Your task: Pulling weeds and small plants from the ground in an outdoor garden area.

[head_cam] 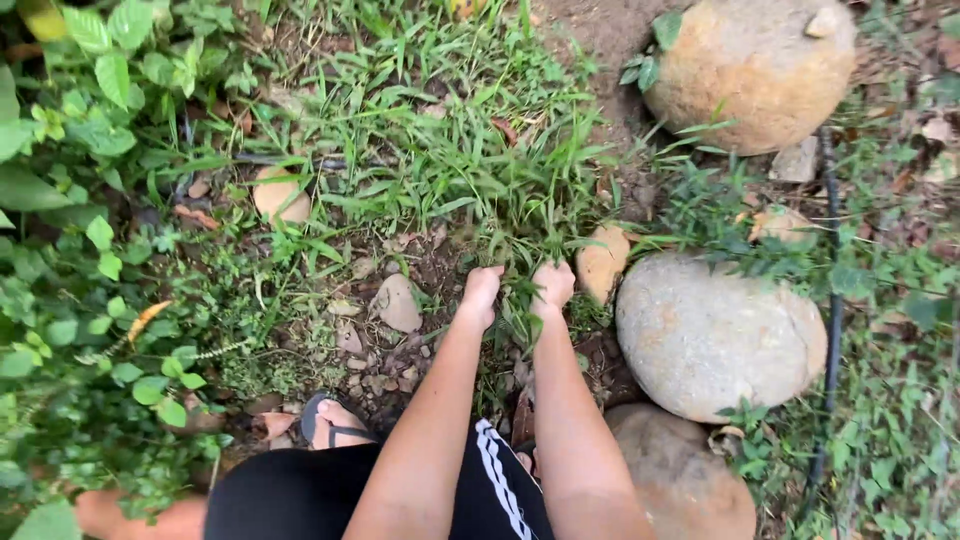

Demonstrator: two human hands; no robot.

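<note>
Seen from the head camera, the person bends over a patch of ground and reaches down with both bare arms. The left hand [481, 288] is curled into a fist around the base of a clump of grass [470, 160], and the right hand [553, 284] is closed the same way just beside it, so that both fists grip the same tuft where its blades meet the soil. The grass fans upward and away from the hands across the middle of the view. Just to the right of the right hand lies a small tan stone [603, 262], and beyond that a large grey rounded rock [720, 335] sits on the earth, with another brownish rock [685, 480] below it near the person's right forearm. A big tan boulder [750, 70] rests at the upper right. A thin black hose [832, 300] runs down the right side past the rocks. Left of the hands, a flat stone [398, 302] lies among dry leaves on bare soil, and a round pale stone [280, 195] shows further up in the grass. Broad-leaved green plants [80, 120] fill the left edge. The person's foot in a sandal [335, 420] stands below the flat stone, and black shorts with white stripes [470, 490] show at the bottom.
</note>
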